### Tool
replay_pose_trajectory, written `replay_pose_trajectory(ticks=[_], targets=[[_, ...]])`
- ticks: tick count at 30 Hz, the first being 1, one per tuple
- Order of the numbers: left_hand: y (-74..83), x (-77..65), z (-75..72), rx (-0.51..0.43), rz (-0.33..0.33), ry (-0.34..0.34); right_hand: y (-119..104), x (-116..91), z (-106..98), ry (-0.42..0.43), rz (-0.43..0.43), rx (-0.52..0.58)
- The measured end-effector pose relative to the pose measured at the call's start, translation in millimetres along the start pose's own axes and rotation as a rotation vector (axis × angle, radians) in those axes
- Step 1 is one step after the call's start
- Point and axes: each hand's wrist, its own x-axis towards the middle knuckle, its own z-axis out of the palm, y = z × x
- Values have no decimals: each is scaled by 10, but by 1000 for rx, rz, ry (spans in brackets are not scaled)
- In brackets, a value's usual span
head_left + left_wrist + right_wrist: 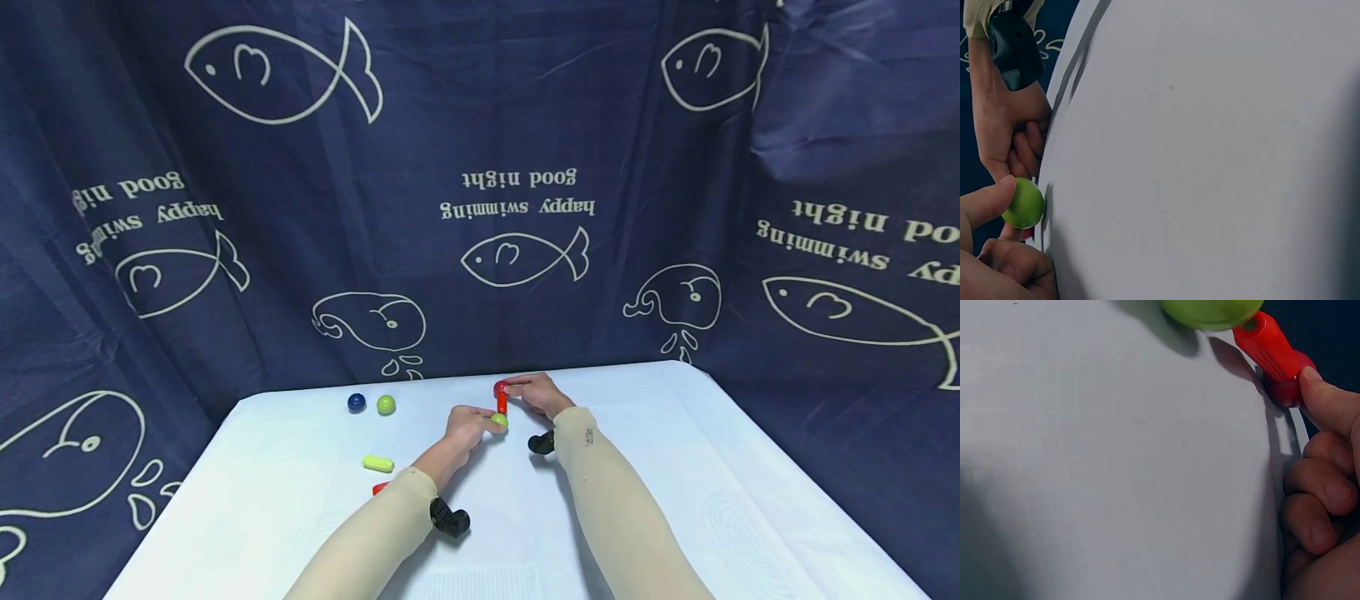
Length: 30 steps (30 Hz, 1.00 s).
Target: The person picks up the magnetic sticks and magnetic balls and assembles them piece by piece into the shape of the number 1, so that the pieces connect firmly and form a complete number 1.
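Near the table's far edge, my left hand (pixel 467 423) pinches a green ball (pixel 499 422) between thumb and finger; the left wrist view shows the thumb on this ball (pixel 1025 205). My right hand (pixel 542 393) pinches a red ball (pixel 500 387), its other fingers curled. From the red ball a short red rod (pixel 1266 347) extends toward the green ball. The rod's near end lies right by the green ball in the right wrist view; whether they touch, I cannot tell.
Farther left on the white table (pixel 300 450) sit a dark blue ball (pixel 356 402) and a second green ball (pixel 386 405). A yellow-green rod (pixel 378 463) lies in front of them. Another red piece (pixel 379 488) is partly hidden by the left forearm. Behind hangs a dark blue curtain (pixel 420 150).
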Motion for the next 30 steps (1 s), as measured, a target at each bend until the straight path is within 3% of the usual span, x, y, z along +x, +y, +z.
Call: replay_pose_trajectory(ticks=[13, 21, 30], targets=[[-5, 38, 17, 7, 33, 35, -39, -16, 32, 4, -6, 2], [-29, 72, 59, 40, -6, 61, 0, -27, 47, 1, -20, -6], [8, 29, 90, 39, 28, 57, 9, -59, 13, -3, -40, -15]])
